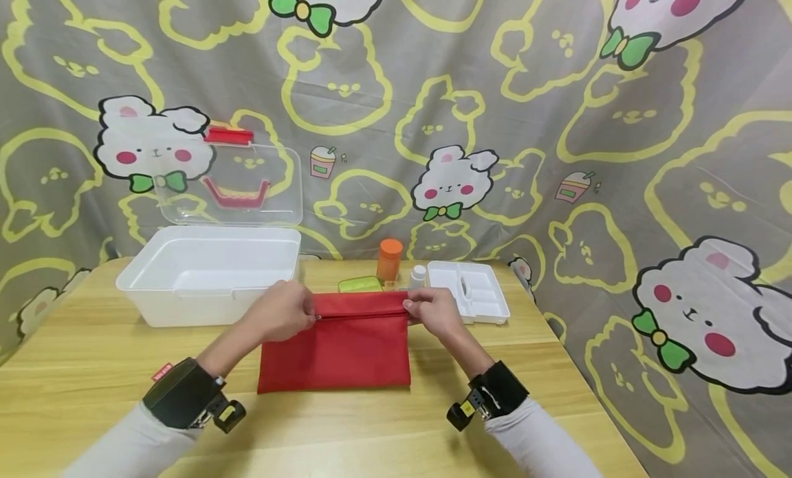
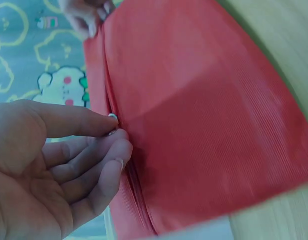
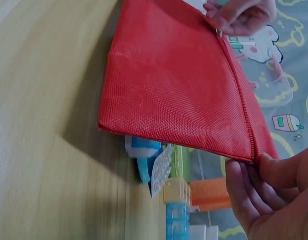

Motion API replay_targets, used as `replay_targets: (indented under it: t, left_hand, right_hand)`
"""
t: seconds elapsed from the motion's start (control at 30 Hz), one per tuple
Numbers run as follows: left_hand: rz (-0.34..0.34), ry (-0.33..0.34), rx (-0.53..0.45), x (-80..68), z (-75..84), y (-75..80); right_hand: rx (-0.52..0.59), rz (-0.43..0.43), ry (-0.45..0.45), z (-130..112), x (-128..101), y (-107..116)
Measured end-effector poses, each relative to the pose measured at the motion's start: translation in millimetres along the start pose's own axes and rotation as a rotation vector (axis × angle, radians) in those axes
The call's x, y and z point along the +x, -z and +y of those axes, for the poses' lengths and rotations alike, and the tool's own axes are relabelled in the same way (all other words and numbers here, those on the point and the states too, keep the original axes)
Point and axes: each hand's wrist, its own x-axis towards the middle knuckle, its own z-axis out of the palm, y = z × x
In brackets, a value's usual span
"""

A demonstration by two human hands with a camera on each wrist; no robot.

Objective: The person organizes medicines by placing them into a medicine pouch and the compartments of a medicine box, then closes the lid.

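Note:
A flat red zip pouch is held up over the wooden table, its zipper running along the upper edge. Thumb and index finger of my left hand pinch the zipper pull, toward the pouch's left end. At the zipper's other end, my right hand grips the upper right corner between thumb and fingers. Under the raised pouch, in the right wrist view, lie a silvery blister pack and a blue-and-white item, partly covered.
Back left stands a white box with its clear lid raised. Behind the pouch are an orange bottle, a small white bottle, a green case and a blue compartment box. A white divided tray lies right. A patterned curtain hangs behind.

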Motion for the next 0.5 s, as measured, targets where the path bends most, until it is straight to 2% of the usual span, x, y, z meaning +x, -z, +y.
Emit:
replay_targets:
  t: [0.27,0.5]
  left_hand:
    - [0.014,0.064,0.022,-12.3,-23.6,15.5]
    - [0.007,0.098,-0.040,-19.0,-34.7,25.5]
  right_hand:
    - [-0.012,0.039,-0.008,3.3,0.6,20.8]
    - [-0.022,0.052,-0.038,-0.2,0.1,34.1]
